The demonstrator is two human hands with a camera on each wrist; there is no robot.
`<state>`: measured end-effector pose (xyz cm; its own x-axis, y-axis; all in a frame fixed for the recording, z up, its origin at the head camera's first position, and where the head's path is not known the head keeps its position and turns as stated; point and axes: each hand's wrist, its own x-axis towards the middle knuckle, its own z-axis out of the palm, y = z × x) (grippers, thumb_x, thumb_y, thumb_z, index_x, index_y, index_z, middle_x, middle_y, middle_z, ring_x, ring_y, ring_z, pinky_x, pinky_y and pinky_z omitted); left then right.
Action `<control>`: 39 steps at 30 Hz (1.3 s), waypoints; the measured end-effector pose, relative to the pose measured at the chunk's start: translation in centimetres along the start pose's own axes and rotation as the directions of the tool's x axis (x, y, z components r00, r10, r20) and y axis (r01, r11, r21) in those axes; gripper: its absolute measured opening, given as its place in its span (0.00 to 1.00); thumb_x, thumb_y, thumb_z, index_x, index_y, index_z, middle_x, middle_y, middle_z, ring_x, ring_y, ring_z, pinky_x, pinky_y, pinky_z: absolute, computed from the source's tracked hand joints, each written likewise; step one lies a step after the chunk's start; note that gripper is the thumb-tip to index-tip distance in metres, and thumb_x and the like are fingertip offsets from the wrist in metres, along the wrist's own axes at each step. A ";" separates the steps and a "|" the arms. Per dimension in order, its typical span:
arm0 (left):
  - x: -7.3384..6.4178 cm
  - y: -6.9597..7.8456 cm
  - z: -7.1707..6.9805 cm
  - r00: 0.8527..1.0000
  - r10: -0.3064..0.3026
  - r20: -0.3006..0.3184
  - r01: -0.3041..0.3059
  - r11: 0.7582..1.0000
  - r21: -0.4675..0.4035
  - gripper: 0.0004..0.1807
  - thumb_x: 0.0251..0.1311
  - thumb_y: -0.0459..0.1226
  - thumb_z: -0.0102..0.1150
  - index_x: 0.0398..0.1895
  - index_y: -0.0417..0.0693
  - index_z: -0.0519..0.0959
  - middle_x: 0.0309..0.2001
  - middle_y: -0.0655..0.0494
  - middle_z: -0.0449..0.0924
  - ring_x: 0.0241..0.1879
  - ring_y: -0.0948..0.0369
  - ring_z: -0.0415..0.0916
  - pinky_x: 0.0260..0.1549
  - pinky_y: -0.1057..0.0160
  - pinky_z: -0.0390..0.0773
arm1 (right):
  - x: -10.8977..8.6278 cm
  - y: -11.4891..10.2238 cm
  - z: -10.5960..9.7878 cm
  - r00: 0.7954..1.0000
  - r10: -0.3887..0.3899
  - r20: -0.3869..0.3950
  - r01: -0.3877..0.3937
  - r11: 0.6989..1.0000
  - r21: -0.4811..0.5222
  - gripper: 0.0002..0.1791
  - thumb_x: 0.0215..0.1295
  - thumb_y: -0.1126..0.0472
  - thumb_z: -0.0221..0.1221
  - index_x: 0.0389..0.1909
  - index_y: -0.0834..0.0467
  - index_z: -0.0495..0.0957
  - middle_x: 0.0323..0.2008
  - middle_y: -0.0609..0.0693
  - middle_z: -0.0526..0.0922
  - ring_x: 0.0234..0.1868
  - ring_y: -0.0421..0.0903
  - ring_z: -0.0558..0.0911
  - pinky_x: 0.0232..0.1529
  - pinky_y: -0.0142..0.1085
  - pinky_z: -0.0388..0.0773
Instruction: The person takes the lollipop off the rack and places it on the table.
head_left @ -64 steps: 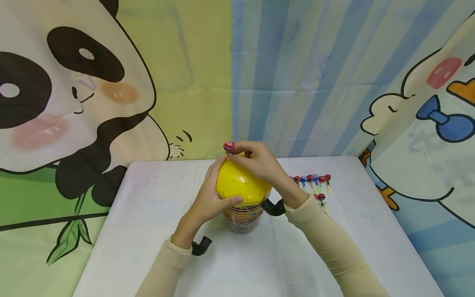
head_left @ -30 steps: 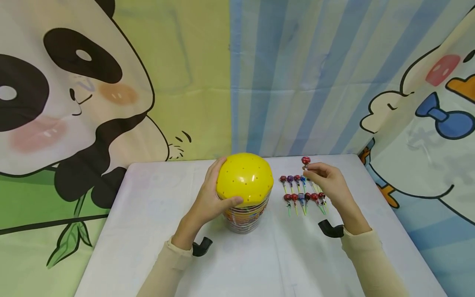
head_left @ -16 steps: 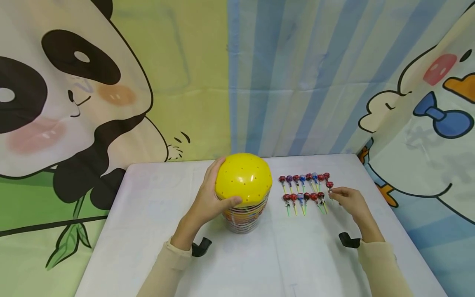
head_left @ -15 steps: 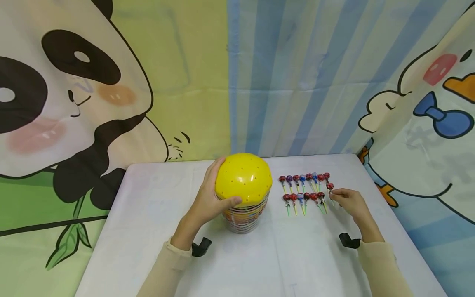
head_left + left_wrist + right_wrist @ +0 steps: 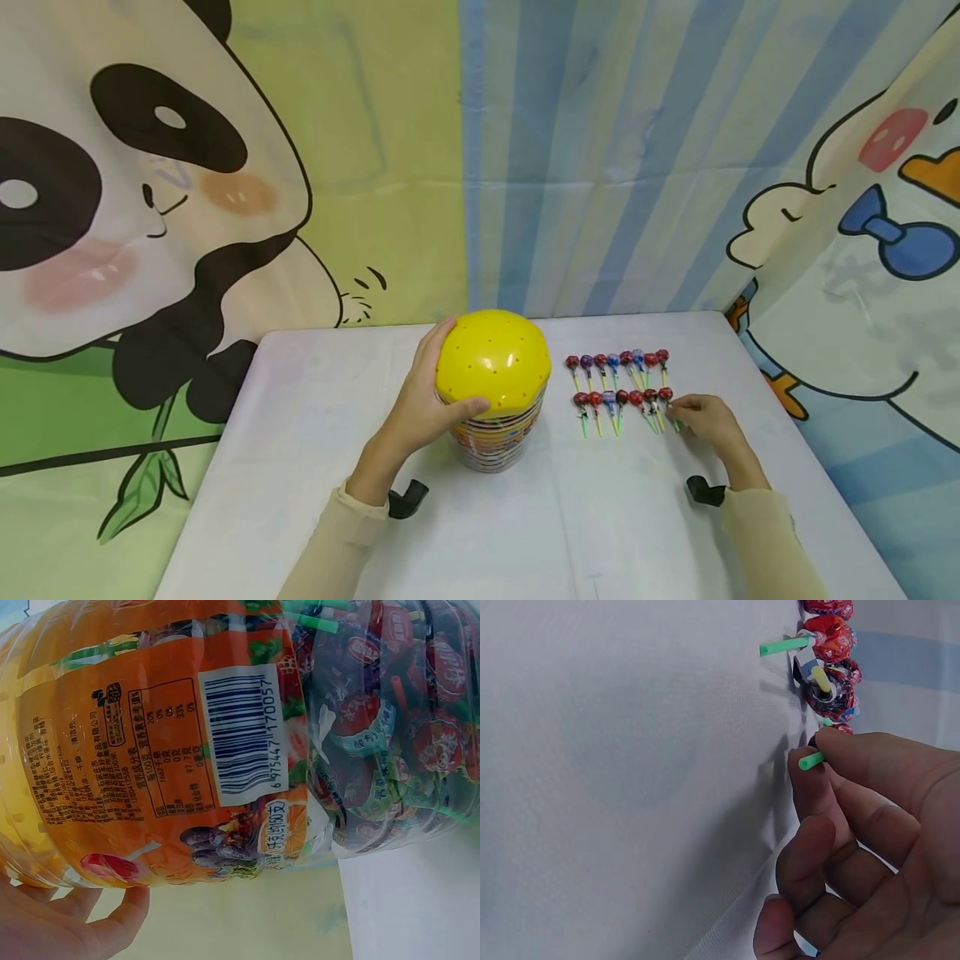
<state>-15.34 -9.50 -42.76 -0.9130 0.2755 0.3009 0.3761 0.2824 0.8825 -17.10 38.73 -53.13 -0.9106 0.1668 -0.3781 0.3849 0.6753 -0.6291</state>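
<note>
A clear ribbed jar [image 5: 491, 446] with a yellow dotted lid [image 5: 491, 358] stands mid-table. My left hand [image 5: 427, 404] grips the lid end, thumb across its front and fingers round its far left side. The left wrist view shows the jar's orange label [image 5: 150, 742] and wrapped lollipops [image 5: 435, 742] through its wall. At the right end of the front row, my right hand [image 5: 708, 421] pinches a red-wrapped lollipop [image 5: 665, 394] by its stick. In the right wrist view that green stick [image 5: 811, 760] pokes out between thumb and forefinger, close over the white cloth.
Two rows of lollipops lie right of the jar: a back row [image 5: 613, 362] and a front row [image 5: 609, 400], sticks toward me. A white-covered table [image 5: 315, 483] bears everything. Printed curtains [image 5: 585, 167] rise behind and beside it.
My right hand moved from above the jar to the right with the lollipop, then lowered it to the end of the front row. The left hand stayed on the lid.
</note>
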 end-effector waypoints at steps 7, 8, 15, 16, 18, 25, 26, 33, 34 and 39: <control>0.1 -0.2 -0.1 1.000 -0.001 -0.003 0.001 1.000 0.014 0.57 0.47 0.58 0.74 0.78 0.77 0.48 0.77 0.70 0.46 0.67 0.54 0.63 0.56 0.41 0.73 | 0.1 -0.1 0.4 0.999 -0.037 -0.012 0.036 0.997 -0.069 0.21 0.72 0.52 0.58 0.51 0.67 0.79 0.47 0.63 0.80 0.43 0.55 0.74 0.38 0.45 0.74; 0.1 -0.1 -0.1 1.000 0.000 -0.002 0.000 1.000 0.013 0.57 0.47 0.58 0.74 0.78 0.77 0.48 0.77 0.70 0.46 0.67 0.54 0.63 0.56 0.40 0.73 | 0.1 -0.2 0.4 0.999 -0.043 -0.018 0.041 0.996 -0.079 0.21 0.72 0.52 0.58 0.51 0.67 0.80 0.46 0.62 0.80 0.42 0.55 0.75 0.38 0.44 0.74; 0.2 0.0 -0.1 1.000 0.001 -0.003 0.000 1.000 0.023 0.57 0.47 0.60 0.73 0.78 0.78 0.47 0.76 0.71 0.46 0.66 0.54 0.63 0.56 0.42 0.74 | -0.1 -0.7 0.3 0.998 -0.040 -0.042 0.035 0.994 -0.108 0.19 0.71 0.55 0.59 0.49 0.67 0.80 0.42 0.61 0.81 0.39 0.54 0.75 0.34 0.42 0.74; 0.2 0.0 -0.1 1.000 0.000 -0.003 0.000 1.000 0.023 0.57 0.47 0.60 0.73 0.78 0.78 0.47 0.76 0.71 0.46 0.66 0.54 0.63 0.56 0.42 0.74 | -0.1 -0.7 0.3 0.998 -0.037 -0.045 0.032 0.994 -0.108 0.18 0.71 0.55 0.59 0.49 0.67 0.80 0.42 0.61 0.81 0.38 0.54 0.75 0.34 0.43 0.74; 0.3 0.0 -0.1 1.000 -0.001 -0.003 0.001 1.000 0.027 0.57 0.47 0.60 0.73 0.78 0.78 0.47 0.76 0.71 0.46 0.66 0.54 0.63 0.56 0.41 0.73 | -0.2 -0.9 0.3 0.998 -0.037 -0.051 0.032 0.993 -0.110 0.18 0.71 0.56 0.59 0.49 0.68 0.80 0.41 0.61 0.81 0.38 0.54 0.75 0.34 0.43 0.74; 0.3 -0.1 -0.2 1.000 -0.009 -0.003 0.010 0.999 0.042 0.58 0.47 0.60 0.73 0.79 0.77 0.46 0.77 0.69 0.46 0.67 0.52 0.63 0.56 0.40 0.73 | -0.3 -0.9 0.5 0.995 -0.060 -0.074 0.052 0.993 -0.105 0.19 0.70 0.56 0.60 0.50 0.68 0.79 0.41 0.61 0.82 0.37 0.52 0.78 0.34 0.43 0.76; 0.3 -0.1 -0.2 1.000 -0.010 -0.003 0.011 0.999 0.043 0.59 0.47 0.60 0.73 0.79 0.77 0.46 0.77 0.69 0.46 0.66 0.52 0.63 0.56 0.39 0.73 | -0.3 -0.9 0.6 0.995 -0.063 -0.077 0.055 0.993 -0.104 0.19 0.70 0.56 0.60 0.50 0.68 0.79 0.40 0.60 0.83 0.37 0.52 0.78 0.34 0.43 0.76; 0.3 -0.1 -0.4 1.000 -0.005 -0.012 0.005 0.999 0.047 0.59 0.46 0.60 0.74 0.79 0.77 0.46 0.76 0.69 0.47 0.66 0.53 0.63 0.56 0.40 0.73 | -0.1 -0.9 1.0 0.992 -0.080 -0.093 0.070 0.992 -0.105 0.17 0.69 0.56 0.61 0.48 0.67 0.80 0.39 0.59 0.83 0.38 0.53 0.78 0.35 0.45 0.76; 0.3 0.0 -0.4 1.000 -0.002 -0.016 0.002 0.999 0.049 0.59 0.46 0.60 0.74 0.79 0.76 0.47 0.76 0.68 0.47 0.66 0.53 0.63 0.56 0.40 0.73 | -0.1 -0.9 1.0 0.992 -0.081 -0.093 0.071 0.992 -0.104 0.18 0.69 0.56 0.61 0.48 0.67 0.80 0.39 0.60 0.83 0.38 0.53 0.78 0.35 0.45 0.76; 0.3 0.1 -0.5 0.999 0.019 -0.039 -0.017 0.999 0.047 0.59 0.45 0.60 0.74 0.79 0.74 0.49 0.76 0.66 0.49 0.67 0.53 0.62 0.56 0.40 0.72 | -0.4 -1.1 0.8 0.993 -0.060 -0.099 0.052 0.995 -0.083 0.19 0.70 0.55 0.59 0.50 0.67 0.80 0.41 0.61 0.82 0.39 0.54 0.78 0.35 0.44 0.75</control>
<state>-15.68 -9.86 -42.44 -0.9113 0.2445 0.3313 0.3984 0.3206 0.8594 -17.10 37.33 -52.81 -0.9425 0.1960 -0.2707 0.3232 0.7402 -0.5896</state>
